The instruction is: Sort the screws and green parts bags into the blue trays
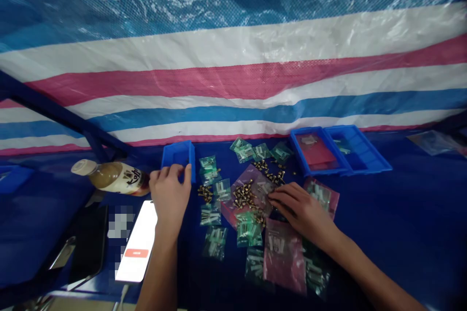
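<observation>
Left grip (pixel 170 194) points forward, curled against the near edge of a small blue plastic bin (pixel 178 156); whether it is clenched, I cannot tell. Right grip (pixel 302 211) lies open, pointing left, its fingertips at loose brass fittings (pixel 245 197) piled on a purple bag (pixel 248 175). Clear bags of parts (pixel 215 243) lie between the grips on the surface (pixel 365 204).

Blue, white and pink striped tarp (pixel 233 82), blue plastic bins (pixel 365 153), pink bags (pixel 283 256)

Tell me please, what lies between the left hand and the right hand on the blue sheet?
The head view shows a pile of brass screws on a pink plastic bag, with small green plastic bags of parts beside it.
</observation>
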`<state>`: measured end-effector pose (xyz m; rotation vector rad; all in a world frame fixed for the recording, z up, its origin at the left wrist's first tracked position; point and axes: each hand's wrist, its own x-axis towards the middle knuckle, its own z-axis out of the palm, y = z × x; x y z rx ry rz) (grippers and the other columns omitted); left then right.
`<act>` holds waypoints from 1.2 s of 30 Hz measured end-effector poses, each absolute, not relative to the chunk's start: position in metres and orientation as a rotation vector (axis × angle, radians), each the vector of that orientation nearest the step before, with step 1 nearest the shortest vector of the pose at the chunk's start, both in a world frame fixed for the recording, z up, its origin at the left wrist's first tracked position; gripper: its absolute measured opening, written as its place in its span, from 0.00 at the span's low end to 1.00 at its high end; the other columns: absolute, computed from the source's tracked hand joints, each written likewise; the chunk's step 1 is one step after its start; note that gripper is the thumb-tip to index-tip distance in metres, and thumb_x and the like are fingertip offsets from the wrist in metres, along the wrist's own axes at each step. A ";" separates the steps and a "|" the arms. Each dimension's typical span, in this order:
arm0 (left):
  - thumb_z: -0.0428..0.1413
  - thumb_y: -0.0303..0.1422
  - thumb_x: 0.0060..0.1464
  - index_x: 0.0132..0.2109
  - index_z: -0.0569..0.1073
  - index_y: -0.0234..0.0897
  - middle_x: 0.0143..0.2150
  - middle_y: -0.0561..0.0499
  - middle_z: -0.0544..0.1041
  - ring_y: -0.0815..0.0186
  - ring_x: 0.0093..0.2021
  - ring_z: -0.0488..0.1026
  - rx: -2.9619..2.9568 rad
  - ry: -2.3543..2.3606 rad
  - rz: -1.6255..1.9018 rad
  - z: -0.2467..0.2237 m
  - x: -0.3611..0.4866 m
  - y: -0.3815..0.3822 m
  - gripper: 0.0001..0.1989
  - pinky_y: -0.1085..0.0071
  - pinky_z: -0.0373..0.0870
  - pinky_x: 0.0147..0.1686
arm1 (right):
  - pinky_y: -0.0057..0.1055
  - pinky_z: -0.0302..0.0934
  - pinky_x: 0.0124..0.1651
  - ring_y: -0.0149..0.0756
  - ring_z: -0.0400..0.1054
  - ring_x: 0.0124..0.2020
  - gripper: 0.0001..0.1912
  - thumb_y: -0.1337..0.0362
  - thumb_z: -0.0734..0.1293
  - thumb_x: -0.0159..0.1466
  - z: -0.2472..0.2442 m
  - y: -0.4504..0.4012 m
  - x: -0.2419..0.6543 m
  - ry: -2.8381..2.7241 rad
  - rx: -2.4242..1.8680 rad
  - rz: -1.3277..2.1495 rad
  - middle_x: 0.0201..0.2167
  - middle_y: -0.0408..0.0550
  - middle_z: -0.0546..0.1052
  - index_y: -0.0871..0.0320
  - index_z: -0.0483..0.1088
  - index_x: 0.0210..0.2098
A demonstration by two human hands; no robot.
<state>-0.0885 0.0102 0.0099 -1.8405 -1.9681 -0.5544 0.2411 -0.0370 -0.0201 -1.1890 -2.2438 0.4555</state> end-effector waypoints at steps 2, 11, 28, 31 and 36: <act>0.51 0.39 0.63 0.36 0.74 0.37 0.32 0.46 0.75 0.55 0.37 0.68 -2.009 -1.825 -0.620 0.012 -0.074 0.008 0.12 0.60 0.64 0.42 | 0.41 0.68 0.47 0.40 0.69 0.45 0.13 0.65 0.60 0.70 -0.020 -0.041 0.234 -2.350 -1.109 0.414 0.43 0.51 0.75 0.54 0.72 0.50; 0.49 0.29 0.65 0.37 0.73 0.37 0.30 0.50 0.74 0.63 0.33 0.70 -2.722 -1.036 -0.435 -0.001 -0.003 -0.018 0.10 0.64 0.67 0.36 | 0.40 0.68 0.46 0.40 0.67 0.45 0.10 0.67 0.60 0.69 -0.027 -0.049 0.217 -2.390 -1.146 0.368 0.42 0.52 0.73 0.56 0.72 0.45; 0.51 0.33 0.66 0.45 0.73 0.35 0.38 0.48 0.76 0.63 0.39 0.71 -3.007 -1.073 -0.672 -0.013 0.012 -0.026 0.08 0.65 0.71 0.41 | 0.40 0.66 0.47 0.41 0.66 0.44 0.07 0.70 0.61 0.69 -0.016 -0.048 0.220 -2.264 -1.043 0.269 0.40 0.52 0.74 0.59 0.70 0.45; 0.52 0.32 0.65 0.45 0.73 0.35 0.39 0.48 0.77 0.63 0.40 0.71 -3.027 -1.097 -0.762 -0.013 0.015 -0.028 0.07 0.65 0.71 0.42 | 0.40 0.66 0.47 0.40 0.67 0.43 0.07 0.70 0.62 0.68 -0.015 -0.048 0.220 -2.227 -1.033 0.267 0.40 0.51 0.75 0.58 0.69 0.44; 0.53 0.29 0.64 0.44 0.73 0.35 0.41 0.48 0.78 0.64 0.41 0.72 -2.871 -1.147 -0.921 -0.005 0.002 -0.017 0.05 0.64 0.71 0.44 | 0.41 0.65 0.49 0.43 0.67 0.48 0.11 0.68 0.64 0.67 -0.018 -0.046 0.228 -2.131 -1.098 0.280 0.44 0.53 0.74 0.56 0.68 0.49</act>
